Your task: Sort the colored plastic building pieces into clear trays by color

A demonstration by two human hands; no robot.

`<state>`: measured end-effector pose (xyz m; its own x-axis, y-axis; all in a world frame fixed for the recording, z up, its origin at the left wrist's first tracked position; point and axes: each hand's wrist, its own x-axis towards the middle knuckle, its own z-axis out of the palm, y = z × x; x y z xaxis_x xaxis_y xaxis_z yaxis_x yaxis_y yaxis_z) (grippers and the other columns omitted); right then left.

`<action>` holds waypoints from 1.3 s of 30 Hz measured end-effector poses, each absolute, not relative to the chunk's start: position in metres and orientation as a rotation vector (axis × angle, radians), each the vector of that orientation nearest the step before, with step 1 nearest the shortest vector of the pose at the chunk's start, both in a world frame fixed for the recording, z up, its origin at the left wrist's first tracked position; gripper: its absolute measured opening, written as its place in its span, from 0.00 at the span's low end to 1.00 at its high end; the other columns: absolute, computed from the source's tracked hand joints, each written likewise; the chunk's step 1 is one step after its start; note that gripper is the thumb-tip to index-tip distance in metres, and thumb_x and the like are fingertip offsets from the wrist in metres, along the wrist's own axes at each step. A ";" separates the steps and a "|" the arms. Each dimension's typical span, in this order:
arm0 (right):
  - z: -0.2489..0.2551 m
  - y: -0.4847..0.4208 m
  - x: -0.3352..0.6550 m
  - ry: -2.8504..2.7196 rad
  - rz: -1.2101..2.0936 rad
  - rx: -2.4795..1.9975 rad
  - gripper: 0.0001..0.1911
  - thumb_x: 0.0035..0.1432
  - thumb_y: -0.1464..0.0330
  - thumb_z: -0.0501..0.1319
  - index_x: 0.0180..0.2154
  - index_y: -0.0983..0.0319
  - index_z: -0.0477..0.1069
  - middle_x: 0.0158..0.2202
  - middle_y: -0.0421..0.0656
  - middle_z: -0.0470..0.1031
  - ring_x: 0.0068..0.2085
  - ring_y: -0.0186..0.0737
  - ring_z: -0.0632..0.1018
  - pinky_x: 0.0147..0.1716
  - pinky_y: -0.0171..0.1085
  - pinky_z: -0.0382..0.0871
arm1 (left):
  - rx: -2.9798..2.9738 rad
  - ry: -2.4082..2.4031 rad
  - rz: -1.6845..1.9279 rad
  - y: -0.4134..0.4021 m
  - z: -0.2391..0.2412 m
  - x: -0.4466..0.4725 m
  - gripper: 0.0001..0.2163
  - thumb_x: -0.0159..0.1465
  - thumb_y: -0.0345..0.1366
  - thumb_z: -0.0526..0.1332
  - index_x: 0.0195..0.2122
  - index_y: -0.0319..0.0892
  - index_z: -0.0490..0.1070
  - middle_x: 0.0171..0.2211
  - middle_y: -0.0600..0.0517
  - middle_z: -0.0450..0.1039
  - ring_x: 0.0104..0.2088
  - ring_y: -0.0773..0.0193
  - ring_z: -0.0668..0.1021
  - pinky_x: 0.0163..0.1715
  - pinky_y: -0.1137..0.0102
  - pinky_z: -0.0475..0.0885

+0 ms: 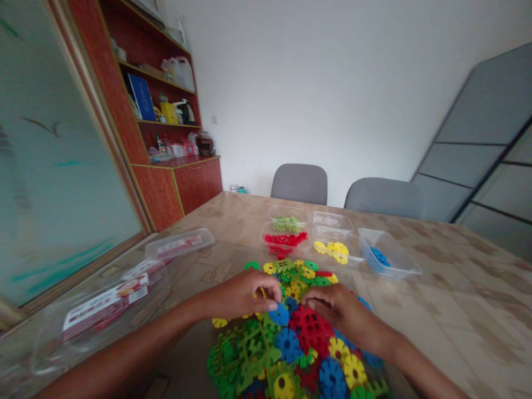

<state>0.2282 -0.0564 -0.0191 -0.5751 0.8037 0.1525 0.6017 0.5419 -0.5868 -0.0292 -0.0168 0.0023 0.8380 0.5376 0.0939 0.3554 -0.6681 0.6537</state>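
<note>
My left hand [258,292] is over the far part of a pile of plastic building pieces, thumb and fingertips pinched at the edge of a blue notched disc [280,315]. To its right, my right hand [328,303] has its fingers curled in beside a red lattice piece [311,328]; whatever lies between its fingertips is hidden. Around both hands the pile mixes green lattice pieces [249,346], another blue disc [288,344], a yellow disc [354,370] and several more in the same colours.
Beyond the pile stand clear containers: one with red pieces [286,239], one with yellow discs [332,249], one with light green pieces [286,223] and a tub [399,266] with blue discs. Clear lids [178,244] lie at left. Two grey chairs [299,183] stand behind the table.
</note>
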 end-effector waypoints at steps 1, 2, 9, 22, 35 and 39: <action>-0.018 -0.056 0.229 -2.380 0.683 -1.151 0.17 0.67 0.65 0.49 0.30 0.62 0.71 0.24 0.37 0.68 0.25 0.33 0.67 0.26 0.31 0.58 | 2.363 0.653 0.372 -0.016 0.001 -0.029 0.06 0.66 0.34 0.57 0.38 0.38 0.73 0.34 0.52 0.76 0.34 0.65 0.77 0.34 0.76 0.67; -0.017 -0.056 0.230 -2.384 0.682 -1.161 0.17 0.67 0.65 0.49 0.30 0.62 0.71 0.24 0.38 0.68 0.25 0.34 0.67 0.26 0.31 0.58 | 2.365 0.660 0.379 -0.016 0.000 -0.029 0.07 0.66 0.34 0.57 0.38 0.38 0.73 0.35 0.51 0.76 0.34 0.64 0.77 0.34 0.75 0.68; -0.009 -0.059 0.229 -2.382 0.660 -1.194 0.16 0.66 0.68 0.51 0.27 0.62 0.70 0.23 0.37 0.67 0.26 0.33 0.67 0.26 0.31 0.58 | 2.473 0.690 0.435 -0.024 0.005 -0.022 0.05 0.66 0.32 0.57 0.38 0.40 0.72 0.36 0.51 0.76 0.38 0.61 0.76 0.40 0.72 0.67; 0.001 -0.065 0.231 -2.237 0.963 -1.144 0.09 0.59 0.70 0.57 0.42 0.61 0.73 0.31 0.39 0.75 0.29 0.35 0.71 0.28 0.33 0.64 | 2.590 0.576 0.277 -0.036 0.008 -0.023 0.01 0.64 0.33 0.63 0.36 0.44 0.73 0.40 0.51 0.74 0.46 0.59 0.74 0.48 0.71 0.64; -0.022 -0.074 0.227 -2.377 0.808 -1.153 0.22 0.57 0.61 0.64 0.53 0.58 0.68 0.50 0.48 0.72 0.50 0.47 0.73 0.50 0.45 0.66 | 2.587 0.621 0.241 -0.032 0.010 -0.029 0.08 0.66 0.37 0.61 0.45 0.45 0.73 0.42 0.50 0.76 0.46 0.57 0.75 0.48 0.69 0.65; -0.017 -0.077 0.225 -2.374 0.916 -1.156 0.20 0.54 0.59 0.66 0.47 0.59 0.70 0.45 0.45 0.73 0.46 0.45 0.73 0.45 0.41 0.67 | 2.600 0.615 0.229 -0.033 0.011 -0.028 0.08 0.66 0.37 0.61 0.45 0.45 0.73 0.42 0.50 0.75 0.46 0.57 0.75 0.48 0.70 0.65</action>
